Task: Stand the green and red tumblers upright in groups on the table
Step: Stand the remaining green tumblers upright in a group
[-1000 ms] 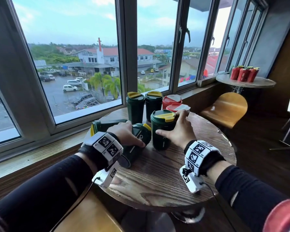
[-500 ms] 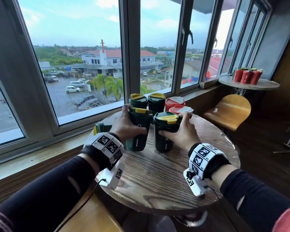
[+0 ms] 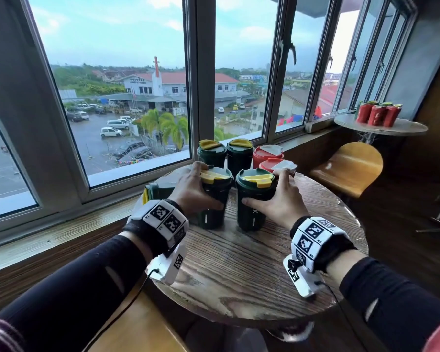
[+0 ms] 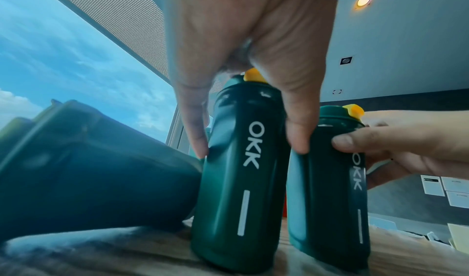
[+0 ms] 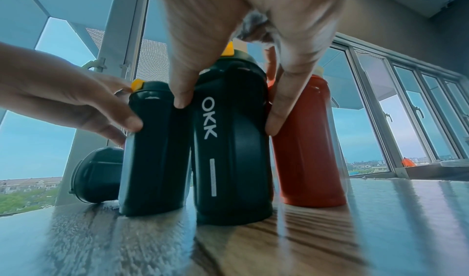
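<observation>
On the round table (image 3: 239, 275) each hand is gripping one green tumbler near its top, thumb on the near side and fingers wrapped round the far side, which looks like a hold chosen for steering a standing cup rather than lifting it. The left hand (image 3: 192, 191) is closing round the left cup (image 3: 214, 196); the right hand (image 3: 281, 199) is closing round the right cup (image 3: 252, 199). Both cups are standing upright, bases on the wood, just beside each other near the table's centre. Judging by the layout, the person is nudging them into a second green row.

Behind them, toward 12 o'clock, two more green cups (image 3: 225, 153) are standing side by side, with two red cups (image 3: 271, 157) toward 1 o'clock; the nearer red one is sitting just past the right fingertips. At 10 o'clock, just beyond the left hand, one green cup (image 3: 160, 190) is lying on its side, probably the next to be stood up.

A small table (image 3: 401, 128) far off at 2 o'clock is carrying its own cluster of red cups (image 3: 377, 114).
</observation>
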